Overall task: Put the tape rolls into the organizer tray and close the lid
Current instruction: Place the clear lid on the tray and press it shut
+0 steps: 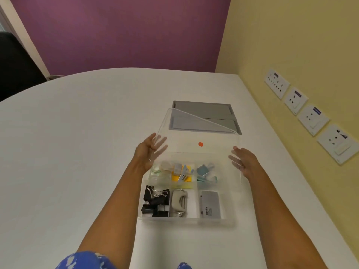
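A clear plastic organizer tray sits on the white table, split into several compartments. Clear tape rolls lie in its far-left compartment. A transparent lid with an orange dot sticker is held tilted above the tray's far half. My left hand grips the lid's left edge with fingers spread. Along the lid's right edge sits my right hand. The lid is raised at the far side, and the near compartments stay uncovered.
The tray also holds black binder clips, a punch, a grey box, yellow sticky notes and small clips. A grey cable hatch lies in the table behind. Wall sockets line the yellow wall at right.
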Tool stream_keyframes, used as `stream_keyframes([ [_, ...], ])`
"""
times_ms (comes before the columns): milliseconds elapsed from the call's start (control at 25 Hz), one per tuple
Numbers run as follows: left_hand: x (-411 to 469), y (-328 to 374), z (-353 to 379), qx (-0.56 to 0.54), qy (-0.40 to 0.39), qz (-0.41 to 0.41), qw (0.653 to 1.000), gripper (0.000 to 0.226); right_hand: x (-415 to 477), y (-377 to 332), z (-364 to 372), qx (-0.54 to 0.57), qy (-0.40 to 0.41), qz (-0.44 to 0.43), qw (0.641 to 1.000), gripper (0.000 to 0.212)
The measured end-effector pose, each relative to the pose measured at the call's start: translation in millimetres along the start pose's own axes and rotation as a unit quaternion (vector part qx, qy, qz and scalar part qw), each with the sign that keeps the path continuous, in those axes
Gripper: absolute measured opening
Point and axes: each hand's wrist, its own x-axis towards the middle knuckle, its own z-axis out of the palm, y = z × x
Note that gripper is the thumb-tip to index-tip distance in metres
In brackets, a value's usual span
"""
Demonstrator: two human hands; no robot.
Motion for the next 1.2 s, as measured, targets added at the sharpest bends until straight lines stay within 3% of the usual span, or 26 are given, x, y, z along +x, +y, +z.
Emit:
stream_keyframes([
  [40,0,0,-8,0.108,-0.012,-0.016,0.994,0.054,-1,5,2,-0.032,0.024,-0.015,0.999,0.057],
  [120,-2,1,-21,0.317,-0.040,-0.050,0.946,0.037,-6,13,5,-0.087,0.078,-0.046,0.992,0.045],
  [160,-1,0,-26,0.383,-0.044,-0.059,0.921,0.039,-7,16,7,-0.119,0.098,-0.058,0.986,0.041],
  [360,9,-10,-23,0.487,0.071,0.000,0.871,0.046,-9,33,18,-0.282,0.123,-0.057,0.950,0.045],
  [560,11,-27,-35,0.680,0.253,0.045,0.687,0.065,-6,53,26,-0.457,0.099,-0.054,0.882,0.046],
  [760,11,-45,-56,0.718,0.302,0.061,0.624,0.060,1,61,30,-0.584,0.111,-0.062,0.802,0.048],
  [880,14,-47,-62,0.691,0.311,0.064,0.649,0.049,7,61,34,-0.566,0.125,-0.058,0.812,0.049],
  [1040,34,-38,-58,0.620,0.280,0.044,0.731,0.043,21,57,41,-0.468,0.132,-0.086,0.870,0.044],
  [1200,53,-30,-53,0.524,0.280,0.021,0.804,0.036,37,55,46,-0.407,0.130,-0.050,0.903,0.043],
])
